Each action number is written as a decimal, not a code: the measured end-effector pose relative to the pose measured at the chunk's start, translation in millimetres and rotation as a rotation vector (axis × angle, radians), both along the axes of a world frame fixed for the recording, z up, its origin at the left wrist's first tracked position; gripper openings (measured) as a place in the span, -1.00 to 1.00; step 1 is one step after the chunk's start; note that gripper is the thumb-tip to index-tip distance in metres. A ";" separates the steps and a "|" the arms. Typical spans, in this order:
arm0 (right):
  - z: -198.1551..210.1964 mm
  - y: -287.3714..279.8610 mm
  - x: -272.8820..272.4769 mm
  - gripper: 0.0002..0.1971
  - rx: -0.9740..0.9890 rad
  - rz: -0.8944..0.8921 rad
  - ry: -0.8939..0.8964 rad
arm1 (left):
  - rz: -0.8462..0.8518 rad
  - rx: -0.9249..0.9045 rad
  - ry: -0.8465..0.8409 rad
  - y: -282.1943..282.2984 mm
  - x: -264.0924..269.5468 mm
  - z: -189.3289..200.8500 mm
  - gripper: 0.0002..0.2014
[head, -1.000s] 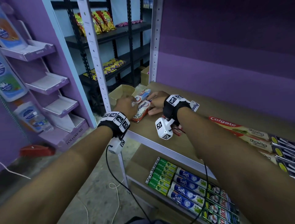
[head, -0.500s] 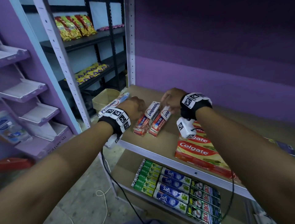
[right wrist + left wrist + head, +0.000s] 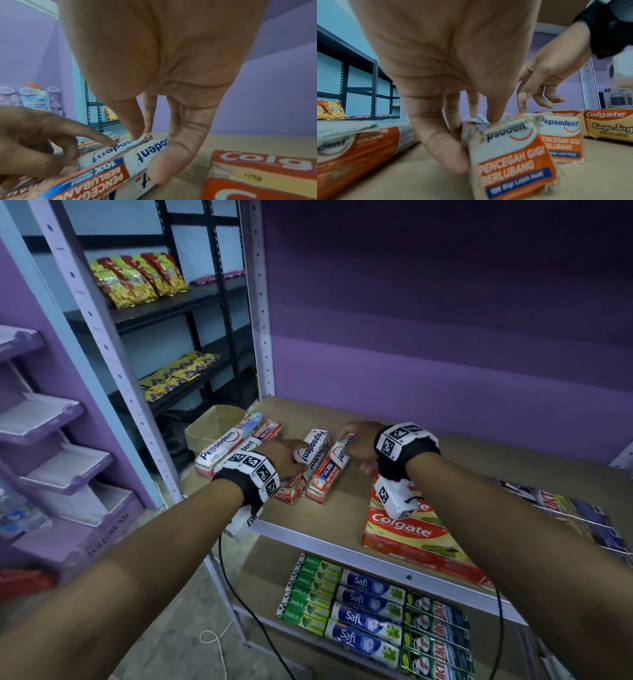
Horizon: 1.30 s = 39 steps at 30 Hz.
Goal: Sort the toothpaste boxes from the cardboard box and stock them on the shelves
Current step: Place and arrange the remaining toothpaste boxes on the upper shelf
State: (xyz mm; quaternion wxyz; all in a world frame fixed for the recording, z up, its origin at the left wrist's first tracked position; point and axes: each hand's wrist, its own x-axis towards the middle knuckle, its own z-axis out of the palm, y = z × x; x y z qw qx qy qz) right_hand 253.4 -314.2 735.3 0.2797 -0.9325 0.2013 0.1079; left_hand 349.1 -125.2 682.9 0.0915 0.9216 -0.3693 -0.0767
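Yellow-red snack bags (image 3: 137, 280) are sitting on top black rack shelf (image 3: 164, 309) at back L; smaller yellow-purple packets (image 3: 178, 373) are lying one shelf down. Purple display trays (image 3: 41, 419) are hanging far L, w/ cables (image 3: 219, 642) trailing on floor.

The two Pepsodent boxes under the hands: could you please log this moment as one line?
left hand: grips left Pepsodent box | right hand: grips right Pepsodent box | both boxes flat on shelf | Colgate boxes at right

- Purple back wall (image 3: 445, 320) fills 12 to 2 o'clock, dim, darker toward the top.
- Black metal rack (image 3: 191, 313) at 11 o'clock, before a pale blue wall (image 3: 144, 237).
- Purple tiered display stand (image 3: 51, 440) at 9 o'clock.
- Grey concrete floor (image 3: 191, 611) at 7 o'clock.
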 end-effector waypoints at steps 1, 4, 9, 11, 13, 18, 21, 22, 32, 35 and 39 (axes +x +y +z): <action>-3.6 2.4 1.9 -0.71 -0.007 0.006 -0.007 | 0.007 0.001 0.004 0.7 -0.8 1.0 -0.40; -12.0 9.1 9.9 -0.66 -0.063 0.069 -0.006 | 0.031 0.006 0.005 2.8 -2.1 3.6 -0.40; -17.8 18.0 15.8 -0.56 -0.096 0.121 0.070 | 0.071 0.064 0.020 11.5 -1.2 3.7 -0.42; -18.7 19.9 15.2 -0.59 -0.108 0.128 0.054 | 0.068 0.084 0.017 14.0 -2.2 4.5 -0.43; -20.4 20.5 14.9 -0.64 -0.082 0.108 0.027 | 0.049 0.117 -0.017 15.1 -1.7 8.4 -0.44; -22.3 30.0 16.9 -0.60 -0.144 0.054 0.052 | -0.023 0.099 -0.022 19.2 1.6 31.8 -0.54; -24.7 30.4 19.4 -0.51 -0.196 0.041 0.050 | -0.107 0.041 0.049 22.4 2.8 40.4 -0.55; -24.5 29.4 18.9 -0.52 -0.180 0.031 0.054 | -0.143 0.035 0.058 23.0 4.1 42.2 -0.54; -24.9 21.6 10.7 -0.58 -0.079 0.041 0.076 | -0.364 0.243 0.009 13.3 19.9 39.5 -0.42; -27.2 20.1 10.0 -0.53 0.010 0.000 0.043 | -0.331 0.286 -0.078 7.6 24.2 32.1 -0.45; -29.2 15.8 8.2 -0.55 0.049 -0.019 0.014 | -0.303 0.270 -0.059 7.3 26.2 24.0 -0.46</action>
